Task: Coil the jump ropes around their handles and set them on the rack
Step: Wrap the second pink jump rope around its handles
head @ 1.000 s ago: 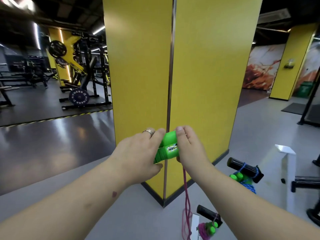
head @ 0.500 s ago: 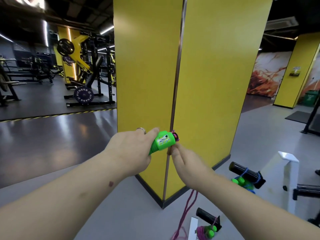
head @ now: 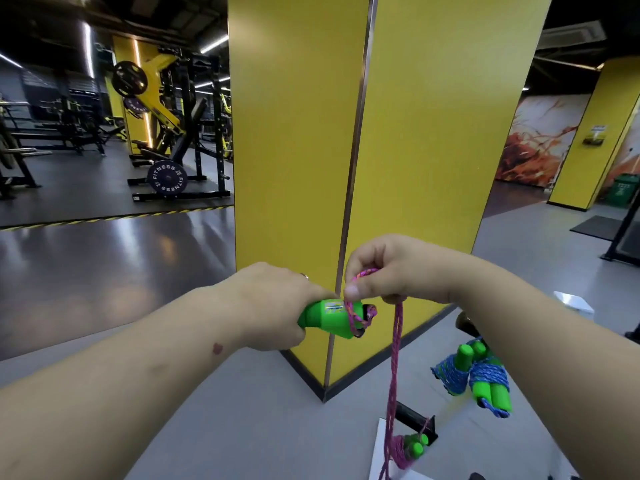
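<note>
1. The left hand [head: 277,306] grips a pair of green jump-rope handles [head: 327,317] held together, its fingers curled round them so that the handle ends stick out to the right, in front of the corner of a yellow pillar [head: 363,133].
2. A pink rope [head: 394,368] is looped once round the handles near their free ends; a few turns lie against the green plastic.
3. The right hand [head: 398,271] is just above and to the right of the handles, thumb and fingers pinching the pink rope. From that pinch one strand drops to the loop on the handles, and the rest hangs straight down past the bottom edge of the view.
4. Lower right, a white rack [head: 379,455] carries black pegs. On the near black peg [head: 412,419] hangs a finished bundle: green handles wrapped in pink rope [head: 407,450].
5. Higher and further right hangs another bundle, green handles wound with blue rope [head: 474,375], partly behind the right forearm; its peg is mostly hidden.
6. In the background to the left stand weight machines and a plate marked FITNESS [head: 167,177] on a dark gym floor [head: 104,271]; a green bin [head: 625,189] sits far right.
</note>
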Available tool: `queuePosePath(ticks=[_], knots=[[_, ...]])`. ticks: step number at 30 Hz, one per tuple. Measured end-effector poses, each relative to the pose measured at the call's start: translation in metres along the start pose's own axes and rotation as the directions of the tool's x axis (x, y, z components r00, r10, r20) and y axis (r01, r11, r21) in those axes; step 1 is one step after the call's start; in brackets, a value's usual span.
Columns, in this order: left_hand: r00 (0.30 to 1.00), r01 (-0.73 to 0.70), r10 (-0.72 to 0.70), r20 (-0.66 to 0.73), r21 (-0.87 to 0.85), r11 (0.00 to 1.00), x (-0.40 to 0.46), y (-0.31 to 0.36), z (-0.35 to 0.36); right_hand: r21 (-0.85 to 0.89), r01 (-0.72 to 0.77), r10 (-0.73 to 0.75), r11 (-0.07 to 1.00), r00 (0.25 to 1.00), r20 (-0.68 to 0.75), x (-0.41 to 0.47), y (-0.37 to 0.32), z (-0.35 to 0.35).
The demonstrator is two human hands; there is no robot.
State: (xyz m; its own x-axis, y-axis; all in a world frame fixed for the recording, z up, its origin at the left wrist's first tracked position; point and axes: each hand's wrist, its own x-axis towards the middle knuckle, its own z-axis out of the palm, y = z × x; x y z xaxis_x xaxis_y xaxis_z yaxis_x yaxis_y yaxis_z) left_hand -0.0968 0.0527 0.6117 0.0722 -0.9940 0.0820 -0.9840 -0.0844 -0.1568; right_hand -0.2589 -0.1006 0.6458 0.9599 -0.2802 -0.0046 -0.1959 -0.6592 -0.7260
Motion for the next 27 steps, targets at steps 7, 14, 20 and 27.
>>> queuePosePath(ticks=[7, 14, 20, 27], knots=[[0.997, 0.019, -0.054, -0.048, -0.540, 0.841, -0.002, -0.007, -0.011, 0.688, 0.030, 0.069, 0.725, 0.991, -0.116, 0.020, 0.037, 0.024], [0.962, 0.024, -0.216, -0.166, -0.738, 0.674, -0.001, -0.013, -0.008, 0.671, -0.067, 0.201, 0.738, 0.972, -0.124, 0.016, 0.045, 0.040], [0.921, 0.187, -0.322, -0.221, -0.475, 0.860, 0.005, -0.015, -0.005, 0.193, -0.208, 0.241, 0.959, 0.956, -0.170, 0.009, 0.029, 0.043], [0.939, 0.271, -0.270, -0.212, -0.026, 0.962, 0.007, -0.006, -0.006, -0.406, -0.156, 0.116, 0.901, 0.986, -0.122, -0.005, -0.010, 0.022]])
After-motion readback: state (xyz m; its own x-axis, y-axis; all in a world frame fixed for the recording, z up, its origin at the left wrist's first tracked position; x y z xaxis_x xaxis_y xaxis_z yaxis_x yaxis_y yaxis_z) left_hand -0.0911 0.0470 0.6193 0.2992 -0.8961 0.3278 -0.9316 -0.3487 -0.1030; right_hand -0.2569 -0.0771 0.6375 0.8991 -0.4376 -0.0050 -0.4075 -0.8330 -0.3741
